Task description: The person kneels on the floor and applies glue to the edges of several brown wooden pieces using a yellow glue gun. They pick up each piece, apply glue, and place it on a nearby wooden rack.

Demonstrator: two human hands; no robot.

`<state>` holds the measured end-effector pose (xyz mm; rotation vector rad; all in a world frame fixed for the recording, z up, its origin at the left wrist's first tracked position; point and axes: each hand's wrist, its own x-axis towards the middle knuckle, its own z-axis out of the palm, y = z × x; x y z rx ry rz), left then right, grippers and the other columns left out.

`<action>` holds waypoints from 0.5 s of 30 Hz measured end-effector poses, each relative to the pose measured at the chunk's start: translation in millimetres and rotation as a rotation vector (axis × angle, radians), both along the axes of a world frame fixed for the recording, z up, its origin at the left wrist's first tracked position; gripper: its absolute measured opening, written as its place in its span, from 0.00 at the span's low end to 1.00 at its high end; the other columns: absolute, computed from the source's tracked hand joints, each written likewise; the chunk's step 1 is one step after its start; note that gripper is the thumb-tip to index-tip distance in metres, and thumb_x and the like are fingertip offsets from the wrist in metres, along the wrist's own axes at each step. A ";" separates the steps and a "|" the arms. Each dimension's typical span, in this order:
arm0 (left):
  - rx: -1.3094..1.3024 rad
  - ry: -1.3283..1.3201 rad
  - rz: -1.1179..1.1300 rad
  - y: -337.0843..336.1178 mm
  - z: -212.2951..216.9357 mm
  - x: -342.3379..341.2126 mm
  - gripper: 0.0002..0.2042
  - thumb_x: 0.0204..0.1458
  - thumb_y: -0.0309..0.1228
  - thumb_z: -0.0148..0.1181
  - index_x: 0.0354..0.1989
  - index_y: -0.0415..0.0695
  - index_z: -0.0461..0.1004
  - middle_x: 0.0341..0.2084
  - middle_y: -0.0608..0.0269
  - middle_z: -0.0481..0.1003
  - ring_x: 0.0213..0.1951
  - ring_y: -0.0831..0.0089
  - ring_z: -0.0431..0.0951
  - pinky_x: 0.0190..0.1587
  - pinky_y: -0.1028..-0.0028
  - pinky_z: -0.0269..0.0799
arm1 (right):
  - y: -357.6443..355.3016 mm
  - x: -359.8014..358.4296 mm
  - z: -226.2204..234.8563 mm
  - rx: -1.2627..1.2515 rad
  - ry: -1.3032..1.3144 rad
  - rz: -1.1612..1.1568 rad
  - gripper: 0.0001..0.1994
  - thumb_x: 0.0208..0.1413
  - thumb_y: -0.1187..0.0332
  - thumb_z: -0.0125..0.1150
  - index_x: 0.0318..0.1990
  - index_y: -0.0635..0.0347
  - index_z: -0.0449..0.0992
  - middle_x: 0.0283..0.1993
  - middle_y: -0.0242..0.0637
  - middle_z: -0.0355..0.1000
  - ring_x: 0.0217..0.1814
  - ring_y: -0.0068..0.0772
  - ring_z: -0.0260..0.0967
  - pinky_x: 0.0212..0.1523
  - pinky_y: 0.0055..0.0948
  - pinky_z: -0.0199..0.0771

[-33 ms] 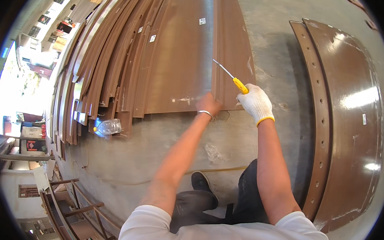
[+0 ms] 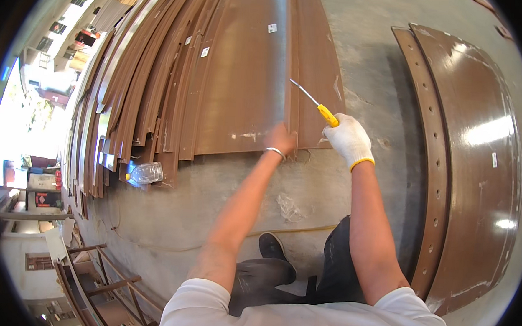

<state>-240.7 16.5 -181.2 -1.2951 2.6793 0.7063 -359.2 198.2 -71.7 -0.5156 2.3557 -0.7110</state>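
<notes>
My right hand (image 2: 351, 140), in a white knit glove with a yellow cuff, is closed round a screwdriver (image 2: 328, 115). Its yellow handle shows above the fist, and the thin metal shaft points up and left over a large brown panel (image 2: 241, 91). Bare but for a light band at the wrist, my left hand (image 2: 282, 139) is at the panel's near edge, beside a raised seam. Motion smears its fingers, so I cannot see whether they hold anything. A thin dark strand hangs off the edge between my hands.
Long brown panels (image 2: 135, 85) lie stacked at the left, with a clear plastic bottle (image 2: 147, 173) at their near ends. On the right rest a glossy brown panel (image 2: 474, 156) and a strip with holes (image 2: 432, 142). A yellowish hose (image 2: 293, 230) crosses the concrete floor; a metal frame (image 2: 113, 285) stands lower left.
My left hand has shifted slightly along the panel's edge and is blurred. The right hand keeps its grip on the screwdriver, almost unmoved.
</notes>
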 end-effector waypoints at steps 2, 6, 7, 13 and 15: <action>0.271 0.236 0.061 -22.6 -5.9 0.8 0.19 0.53 0.40 0.67 0.43 0.35 0.78 0.43 0.37 0.81 0.48 0.42 0.82 0.50 0.51 0.78 | 10.3 -9.0 -5.7 0.025 -0.067 -0.018 0.17 0.55 0.57 0.63 0.49 0.52 0.83 0.49 0.45 0.82 0.54 0.49 0.80 0.55 0.46 0.78; 0.152 0.248 0.098 -38.2 -18.5 6.5 0.17 0.53 0.38 0.66 0.40 0.34 0.78 0.41 0.37 0.82 0.48 0.42 0.82 0.51 0.53 0.77 | 25.4 -28.1 -28.8 0.051 -0.098 -0.067 0.17 0.54 0.57 0.63 0.46 0.55 0.83 0.41 0.47 0.83 0.45 0.49 0.82 0.47 0.46 0.80; 0.055 0.112 0.105 -35.7 -20.2 5.4 0.16 0.53 0.37 0.66 0.40 0.34 0.78 0.41 0.38 0.82 0.48 0.42 0.82 0.51 0.53 0.77 | 29.1 -32.3 -36.0 0.078 -0.121 -0.090 0.17 0.53 0.57 0.63 0.45 0.56 0.83 0.39 0.47 0.83 0.43 0.49 0.83 0.45 0.46 0.80; -0.062 -0.022 0.027 -27.1 19.8 -18.9 0.19 0.49 0.40 0.66 0.45 0.38 0.81 0.47 0.40 0.82 0.52 0.41 0.81 0.56 0.51 0.77 | 57.9 -52.8 -73.6 0.217 -0.192 -0.117 0.14 0.55 0.65 0.59 0.39 0.68 0.83 0.29 0.49 0.80 0.24 0.43 0.81 0.30 0.41 0.79; -0.057 -0.046 0.029 -27.9 40.8 -25.7 0.20 0.49 0.40 0.65 0.46 0.39 0.82 0.48 0.41 0.82 0.53 0.41 0.81 0.57 0.51 0.77 | 59.4 -44.9 -82.8 0.334 -0.257 -0.046 0.13 0.54 0.66 0.60 0.38 0.68 0.83 0.29 0.48 0.80 0.24 0.43 0.81 0.28 0.42 0.78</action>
